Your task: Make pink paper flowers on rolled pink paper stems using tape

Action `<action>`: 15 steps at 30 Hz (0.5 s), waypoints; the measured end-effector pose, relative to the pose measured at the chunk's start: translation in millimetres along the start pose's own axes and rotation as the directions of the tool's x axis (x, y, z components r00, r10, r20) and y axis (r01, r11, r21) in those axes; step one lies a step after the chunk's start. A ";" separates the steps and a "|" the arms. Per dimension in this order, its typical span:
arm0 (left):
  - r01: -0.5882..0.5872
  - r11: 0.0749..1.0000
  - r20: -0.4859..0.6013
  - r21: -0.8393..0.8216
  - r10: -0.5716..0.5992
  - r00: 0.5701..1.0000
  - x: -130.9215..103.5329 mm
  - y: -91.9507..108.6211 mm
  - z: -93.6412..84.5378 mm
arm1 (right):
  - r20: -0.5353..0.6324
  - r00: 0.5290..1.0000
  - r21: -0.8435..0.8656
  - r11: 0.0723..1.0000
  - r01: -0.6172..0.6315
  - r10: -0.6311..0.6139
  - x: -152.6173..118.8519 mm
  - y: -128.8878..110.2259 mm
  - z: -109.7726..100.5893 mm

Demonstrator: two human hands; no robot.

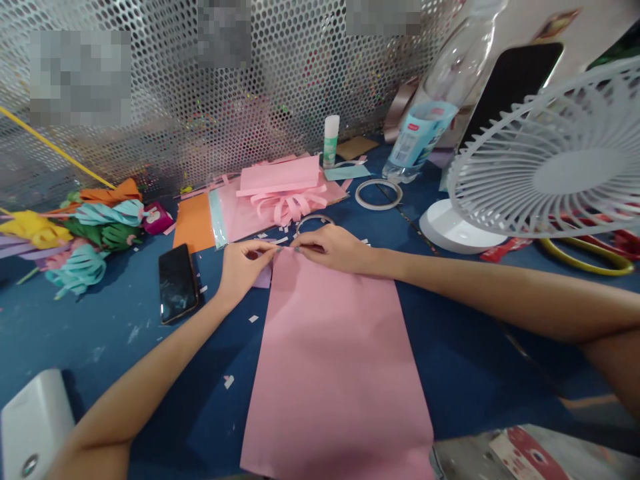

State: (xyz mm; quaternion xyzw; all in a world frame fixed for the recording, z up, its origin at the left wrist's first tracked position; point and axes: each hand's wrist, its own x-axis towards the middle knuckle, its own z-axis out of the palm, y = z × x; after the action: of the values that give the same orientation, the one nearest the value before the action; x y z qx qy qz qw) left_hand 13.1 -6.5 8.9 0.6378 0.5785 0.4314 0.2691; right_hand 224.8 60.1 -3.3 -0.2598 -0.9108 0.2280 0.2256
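Observation:
A large pink sheet of paper [340,360] lies lengthwise in front of me, reaching down to the near edge. At its far left corner, my left hand [246,265] pinches the edge between thumb and forefinger. Just to the right, my right hand [337,249] is closed on the same far edge, its fingertips close to the left ones. The fingers hide part of that edge. Behind the right hand, a roll of tape [314,218] shows in part. A purple scrap of paper [263,278] peeks out by the left hand.
Pink strips and folded paper [280,180], an orange sheet [193,223] and a glue stick [331,141] lie behind. On the left are paper flowers [85,233] and a phone [177,283]. To the right stand a plastic bottle [425,127] and a white fan [565,167].

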 end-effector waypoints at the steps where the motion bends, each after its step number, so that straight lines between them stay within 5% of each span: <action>1: 0.001 1.000 -0.001 0.000 -0.001 1.000 0.3 -0.6 -0.3 | 0.003 1.000 0.000 1.000 -0.001 0.001 -0.1 -0.1 0.1; 15: 0.067 0.993 0.035 -0.093 -0.064 0.997 3.0 1.3 -2.5 | -0.001 0.999 -0.029 0.999 0.038 -0.038 1.3 -2.9 -2.1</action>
State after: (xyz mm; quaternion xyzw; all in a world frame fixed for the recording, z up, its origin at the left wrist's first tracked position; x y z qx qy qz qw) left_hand 11.5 -4.3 11.9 0.6119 0.5736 0.4390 0.3222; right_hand 223.8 59.2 0.2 -0.2460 -0.9186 0.2105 0.2267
